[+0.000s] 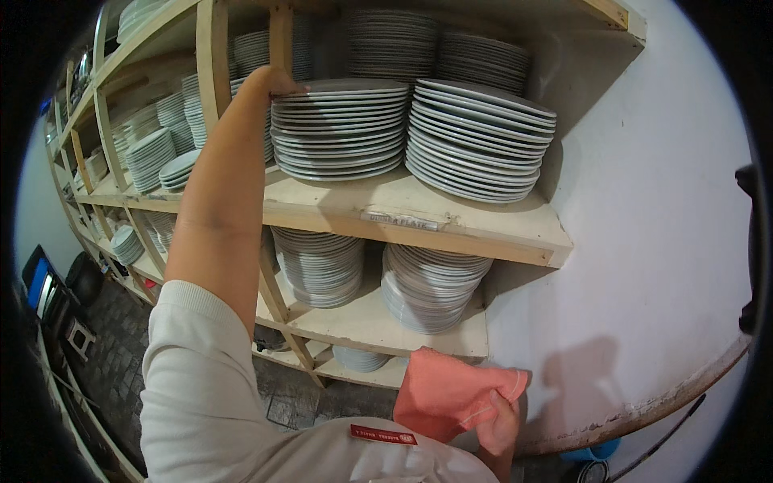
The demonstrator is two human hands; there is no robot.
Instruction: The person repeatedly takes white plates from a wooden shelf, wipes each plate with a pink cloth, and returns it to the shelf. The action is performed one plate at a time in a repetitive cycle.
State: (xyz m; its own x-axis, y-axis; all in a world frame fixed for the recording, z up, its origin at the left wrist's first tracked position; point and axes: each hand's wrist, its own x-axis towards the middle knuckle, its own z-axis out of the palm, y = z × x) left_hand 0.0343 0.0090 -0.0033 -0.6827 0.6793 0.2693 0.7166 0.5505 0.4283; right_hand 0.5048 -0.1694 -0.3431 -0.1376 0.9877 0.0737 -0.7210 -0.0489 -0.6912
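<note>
My left hand (282, 81) reaches up to a stack of white dinner plates (339, 133) on the wooden shelf (362, 196). It touches the left edge of the top plate; most of its fingers are hidden, so whether it grips the plate cannot be told. Close on the right stands a second plate stack (483, 142), leaning slightly. Low in front of my body, my right hand (500, 422) holds a coral cloth (450, 392) by one corner, and the rest of it hangs to the left.
More plate stacks (392, 45) stand behind in shadow. The shelf below bears two tall stacks (317, 265). Wooden uprights (212, 60) divide the rack, with smaller dishes (150, 160) at left. A white wall (652, 229) bounds the right side. A blue container (595, 451) sits at lower right.
</note>
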